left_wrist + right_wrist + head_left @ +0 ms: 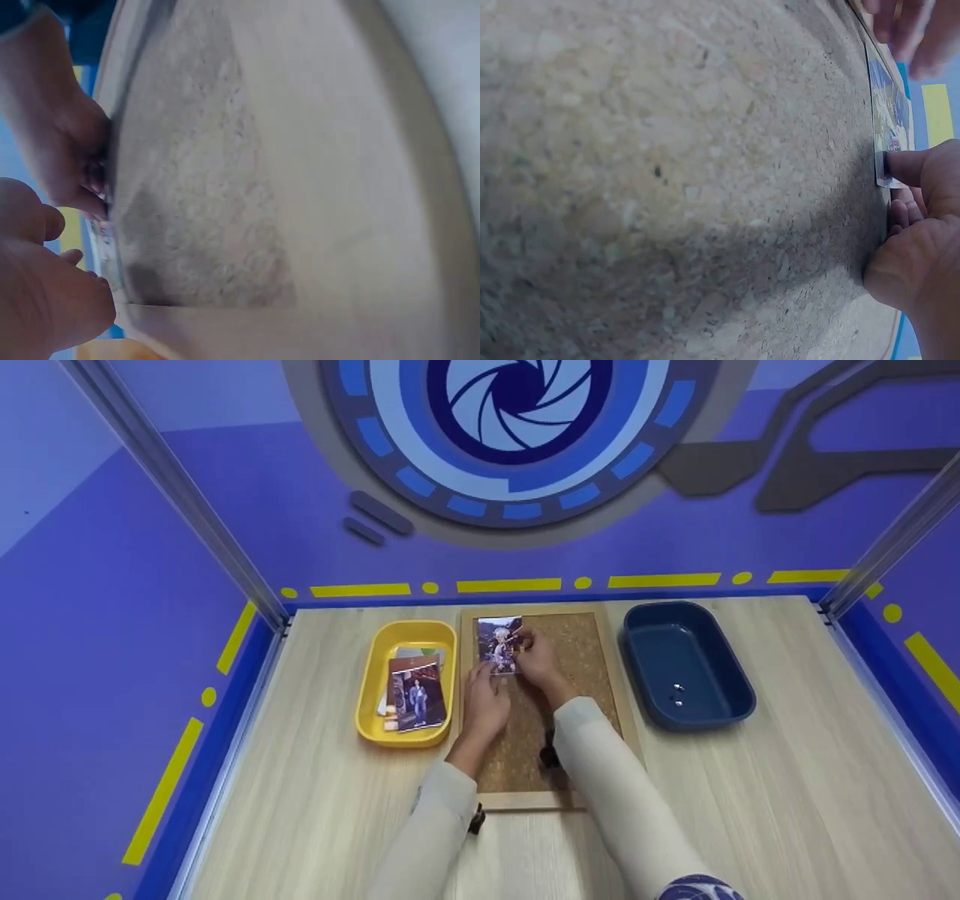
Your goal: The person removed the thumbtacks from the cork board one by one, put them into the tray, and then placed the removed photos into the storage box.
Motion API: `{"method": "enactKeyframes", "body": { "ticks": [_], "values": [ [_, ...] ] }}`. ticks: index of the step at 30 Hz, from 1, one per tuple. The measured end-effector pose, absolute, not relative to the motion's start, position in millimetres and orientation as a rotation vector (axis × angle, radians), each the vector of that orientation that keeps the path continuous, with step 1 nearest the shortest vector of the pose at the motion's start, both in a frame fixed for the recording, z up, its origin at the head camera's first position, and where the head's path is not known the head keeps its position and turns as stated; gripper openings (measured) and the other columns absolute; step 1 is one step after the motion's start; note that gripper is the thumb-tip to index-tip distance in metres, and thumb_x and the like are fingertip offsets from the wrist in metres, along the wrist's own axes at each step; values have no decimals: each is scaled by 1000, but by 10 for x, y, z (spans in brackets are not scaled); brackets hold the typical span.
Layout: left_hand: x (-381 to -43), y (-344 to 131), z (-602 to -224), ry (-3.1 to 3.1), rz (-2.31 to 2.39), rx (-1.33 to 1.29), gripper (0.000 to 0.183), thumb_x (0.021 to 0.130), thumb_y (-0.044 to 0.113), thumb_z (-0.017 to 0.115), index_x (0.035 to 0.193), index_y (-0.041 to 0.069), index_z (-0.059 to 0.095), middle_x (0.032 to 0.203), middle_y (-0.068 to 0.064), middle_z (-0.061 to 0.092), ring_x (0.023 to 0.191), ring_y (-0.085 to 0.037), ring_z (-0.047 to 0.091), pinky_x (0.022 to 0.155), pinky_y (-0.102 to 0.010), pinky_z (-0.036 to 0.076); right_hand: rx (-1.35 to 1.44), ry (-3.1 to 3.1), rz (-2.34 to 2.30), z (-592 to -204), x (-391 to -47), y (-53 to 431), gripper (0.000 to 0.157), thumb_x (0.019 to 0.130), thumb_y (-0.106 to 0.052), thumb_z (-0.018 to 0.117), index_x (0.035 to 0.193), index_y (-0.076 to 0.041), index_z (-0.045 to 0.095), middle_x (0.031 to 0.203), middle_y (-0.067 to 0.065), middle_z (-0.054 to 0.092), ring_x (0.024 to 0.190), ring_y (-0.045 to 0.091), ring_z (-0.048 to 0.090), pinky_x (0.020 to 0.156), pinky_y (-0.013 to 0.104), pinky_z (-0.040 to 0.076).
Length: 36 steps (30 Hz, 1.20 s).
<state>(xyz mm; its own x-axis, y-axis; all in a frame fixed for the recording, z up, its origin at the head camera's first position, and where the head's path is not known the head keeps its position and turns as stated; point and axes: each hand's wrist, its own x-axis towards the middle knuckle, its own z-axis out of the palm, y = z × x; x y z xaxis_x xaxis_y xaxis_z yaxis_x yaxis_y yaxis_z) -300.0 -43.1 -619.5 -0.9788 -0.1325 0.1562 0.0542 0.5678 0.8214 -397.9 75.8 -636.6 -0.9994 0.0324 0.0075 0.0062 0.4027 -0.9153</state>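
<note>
A photo card showing a costumed figure lies at the upper left of a wood-framed corkboard. My right hand is at its right edge with fingers curled. In the right wrist view, the thumb of that right hand is on the photo's near edge; whether a pin is under it is hidden. My left hand reaches the photo's lower left edge, its fingers loosely extended. From the left wrist, the left hand hides most of the photo.
Left of the board stands a yellow tray with several photos stacked in it. On the right, a dark blue tray holds a few small shiny pieces. Purple panels enclose the table on the back and sides.
</note>
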Motion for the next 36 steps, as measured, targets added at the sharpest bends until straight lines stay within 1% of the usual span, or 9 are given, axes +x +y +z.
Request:
{"method": "enactKeyframes", "body": {
  "ticks": [2, 5, 11, 16, 21, 24, 29, 32, 36],
  "values": [
    [-2937, -434, -6134, -2558, -1448, 39, 42, 102, 6, 60, 140, -11, 60, 150, -31, 56, 144, -45, 53, 126, -54, 40, -37, -2608, 1710, -6356, -3985, 765, 41, 87, 14, 58, 127, 10, 63, 96, 18, 59, 84, 17, 48, 70, 23, 37],
    [-2831, -452, -6041, -2520, -1520, 23, 43, 103, 9, 61, 143, -6, 59, 153, -27, 56, 147, -42, 51, 127, -53, 39, -41, -2625, 1697, -6341, -4001, 776, 40, 88, 13, 60, 128, 8, 63, 98, 19, 60, 84, 17, 48, 71, 23, 38],
    [-2602, -606, -5890, -2436, -1524, 3, 45, 104, 11, 61, 149, 5, 58, 156, -19, 56, 150, -37, 51, 129, -52, 38, -82, -2637, 1703, -6347, -4011, 789, 40, 89, 13, 60, 128, 5, 63, 95, 10, 55, 86, 18, 46, 73, 25, 37],
    [-2436, -887, -5861, -2368, -1470, 26, 47, 104, 11, 63, 150, 7, 58, 158, -17, 56, 151, -37, 49, 129, -54, 36, -66, -2613, 1731, -6376, -4014, 793, 41, 88, 15, 59, 127, 6, 62, 94, 9, 52, 85, 17, 45, 72, 24, 36],
    [-2276, -1257, -5925, -2271, -1407, 48, 47, 101, 8, 66, 147, 3, 60, 156, -18, 57, 150, -38, 50, 129, -54, 36, -34, -2615, 1696, -6393, -4002, 779, 40, 87, 14, 60, 127, 8, 63, 94, 13, 57, 85, 17, 47, 73, 24, 37],
    [-2163, -1491, -6002, -2207, -1387, 82, 48, 98, 5, 69, 146, 2, 61, 155, -21, 57, 149, -40, 50, 129, -57, 34, -22, -2634, 1682, -6396, -3989, 761, 40, 88, 13, 62, 128, 8, 63, 97, 15, 60, 87, 18, 49, 75, 25, 40],
    [-2017, -1810, -6168, -2193, -1350, 233, 56, 96, 5, 74, 149, 1, 58, 160, -22, 51, 154, -42, 40, 132, -61, 27, -40, -2652, 1687, -6395, -3982, 752, 41, 90, 12, 63, 131, 7, 62, 100, 14, 59, 90, 20, 51, 79, 27, 42],
    [-1984, -1942, -6265, -2217, -1351, 337, 59, 96, 9, 76, 150, 0, 56, 164, -22, 46, 159, -43, 33, 134, -60, 22, -36, -2636, 1687, -6398, -3985, 754, 41, 89, 12, 63, 129, 8, 63, 99, 15, 60, 90, 21, 51, 78, 27, 42],
    [-1963, -2027, -6361, -2276, -1449, 474, 65, 99, 19, 76, 157, 7, 49, 172, -17, 36, 164, -39, 27, 136, -57, 20, -34, -2636, 1699, -6408, -3985, 767, 41, 89, 12, 63, 130, 8, 62, 99, 15, 59, 90, 20, 51, 78, 26, 42]
  ]
}}
